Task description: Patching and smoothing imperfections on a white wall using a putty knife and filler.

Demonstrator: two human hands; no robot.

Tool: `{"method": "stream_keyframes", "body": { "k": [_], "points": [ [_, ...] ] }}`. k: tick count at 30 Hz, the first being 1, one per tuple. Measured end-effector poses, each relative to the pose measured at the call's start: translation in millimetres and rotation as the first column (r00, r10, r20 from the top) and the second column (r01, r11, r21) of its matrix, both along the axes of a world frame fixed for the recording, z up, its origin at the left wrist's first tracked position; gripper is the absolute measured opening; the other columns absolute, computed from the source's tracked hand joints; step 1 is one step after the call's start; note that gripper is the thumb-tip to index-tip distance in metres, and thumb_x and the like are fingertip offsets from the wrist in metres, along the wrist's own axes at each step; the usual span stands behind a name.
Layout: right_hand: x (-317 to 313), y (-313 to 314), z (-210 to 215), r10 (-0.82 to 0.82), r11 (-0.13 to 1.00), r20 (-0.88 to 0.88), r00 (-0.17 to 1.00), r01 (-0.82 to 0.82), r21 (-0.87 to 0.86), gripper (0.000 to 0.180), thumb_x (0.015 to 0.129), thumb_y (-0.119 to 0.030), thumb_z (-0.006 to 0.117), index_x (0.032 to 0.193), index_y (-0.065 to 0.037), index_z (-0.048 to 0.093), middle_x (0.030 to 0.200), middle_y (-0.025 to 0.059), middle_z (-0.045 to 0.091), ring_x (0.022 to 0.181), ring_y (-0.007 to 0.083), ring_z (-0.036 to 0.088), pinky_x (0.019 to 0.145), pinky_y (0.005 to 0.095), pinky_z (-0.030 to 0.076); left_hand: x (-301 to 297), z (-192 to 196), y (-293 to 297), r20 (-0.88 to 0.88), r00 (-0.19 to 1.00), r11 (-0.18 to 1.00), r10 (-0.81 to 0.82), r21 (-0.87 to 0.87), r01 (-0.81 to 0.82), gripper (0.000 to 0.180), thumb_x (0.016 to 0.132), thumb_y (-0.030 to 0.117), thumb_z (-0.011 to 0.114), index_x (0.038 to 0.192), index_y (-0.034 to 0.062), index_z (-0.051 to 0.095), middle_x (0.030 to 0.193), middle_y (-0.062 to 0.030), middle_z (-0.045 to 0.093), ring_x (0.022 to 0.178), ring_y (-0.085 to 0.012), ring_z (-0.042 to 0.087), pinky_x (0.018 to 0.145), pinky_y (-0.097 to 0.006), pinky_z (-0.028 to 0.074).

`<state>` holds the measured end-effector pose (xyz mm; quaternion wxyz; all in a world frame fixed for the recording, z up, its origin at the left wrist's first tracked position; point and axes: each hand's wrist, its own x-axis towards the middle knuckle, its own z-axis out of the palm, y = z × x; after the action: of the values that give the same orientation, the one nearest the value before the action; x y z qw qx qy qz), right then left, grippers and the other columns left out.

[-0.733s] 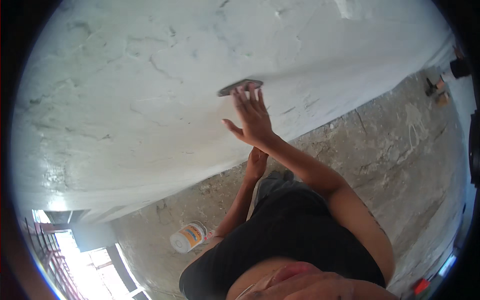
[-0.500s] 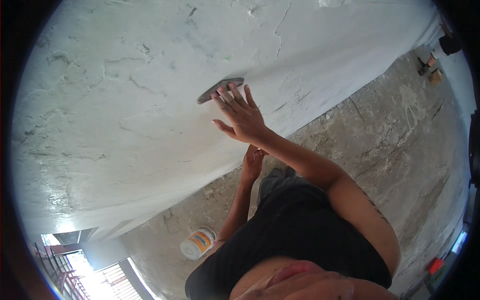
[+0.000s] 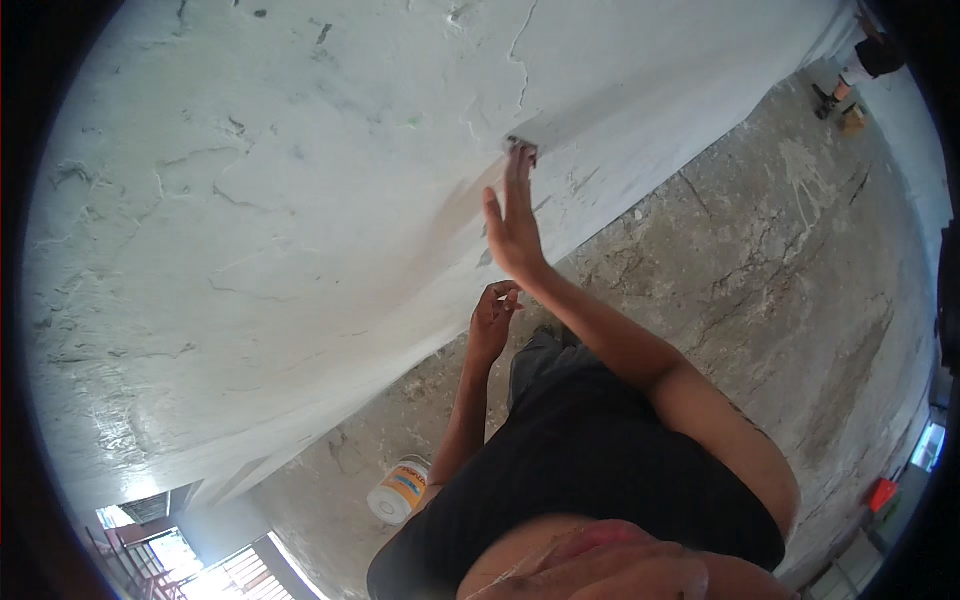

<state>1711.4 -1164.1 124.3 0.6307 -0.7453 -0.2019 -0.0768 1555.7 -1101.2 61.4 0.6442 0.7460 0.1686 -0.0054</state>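
Note:
Against the whitish plastered wall [image 3: 330, 160], the fingertips of my right hand [image 3: 515, 225] press a dark grey flat pad [image 3: 522, 145]. The pad looks small here, seen nearly end-on and partly covered by the fingers; its exact kind is unclear. Those fingers are stretched out, with the thumb apart from them. Below and slightly left, my left hand [image 3: 490, 318] is held near the foot of the wall, off its surface. Its fingers are curled toward the thumb, and whatever they might hold cannot be made out.
A white bucket with an orange label [image 3: 400, 488] lies by my left arm on the stained concrete floor [image 3: 740, 260]. Cracks and rough patches mark the wall. Another person [image 3: 868, 62] is at the far right, near a small box [image 3: 853, 120]. A barred opening [image 3: 235, 580] is lower left.
My right hand has moved right and slightly up along the wall with the pad, its fingers now closer together. My left hand has shifted slightly left and down.

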Motion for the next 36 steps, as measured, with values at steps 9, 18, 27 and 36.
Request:
{"method": "stream_keyframes", "body": {
  "k": [9,18,27,36],
  "points": [
    [26.6,-8.7,7.2,-0.159,0.973,-0.097,0.982,0.173,0.153,0.073,0.107,-0.032,0.043,0.156,0.006,0.006,0.164,0.0270,0.002,0.154,0.0368,-0.001,0.124,0.0410,0.004,-4.4,-5.6,4.4,0.086,0.996,0.999,-0.039,0.006,0.038,0.029,0.105,0.022,0.054,0.121,-0.0017,0.057,0.118,-0.0126,0.066,0.093,-0.0196,0.067,0.084,-0.033,0.052],
    [13.9,-8.6,10.4,-0.061,0.980,-0.171,0.983,0.091,0.179,0.074,0.108,-0.040,0.035,0.156,0.006,0.002,0.163,0.0305,0.002,0.152,0.0429,-0.001,0.123,0.0492,0.006,-5.0,10.3,-1.6,0.034,0.998,0.998,-0.057,0.014,0.056,0.028,0.106,0.022,0.051,0.118,-0.0027,0.055,0.120,-0.0149,0.064,0.096,-0.0200,0.065,0.085,-0.033,0.054],
    [16.6,-14.2,2.1,-0.092,0.988,-0.155,0.984,0.110,0.110,0.074,0.108,-0.041,0.035,0.156,0.006,0.005,0.163,0.0279,0.007,0.153,0.0413,0.002,0.123,0.0494,0.007,-14.4,2.8,-2.0,0.042,0.995,0.995,-0.087,0.048,0.085,0.041,0.105,0.040,0.050,0.123,0.0035,0.056,0.122,-0.0102,0.066,0.094,-0.0190,0.067,0.084,-0.034,0.047],
    [15.4,-16.2,-2.4,-0.138,0.990,-0.127,0.982,0.140,0.011,0.077,0.107,-0.046,0.034,0.155,0.007,0.008,0.162,0.0298,0.009,0.152,0.0442,0.004,0.122,0.0524,0.009,-18.7,7.7,-5.3,0.018,0.995,0.995,-0.099,0.010,0.099,0.032,0.106,0.026,0.052,0.119,-0.0032,0.055,0.120,-0.0152,0.063,0.096,-0.0191,0.064,0.086,-0.033,0.053]
  ]
}}
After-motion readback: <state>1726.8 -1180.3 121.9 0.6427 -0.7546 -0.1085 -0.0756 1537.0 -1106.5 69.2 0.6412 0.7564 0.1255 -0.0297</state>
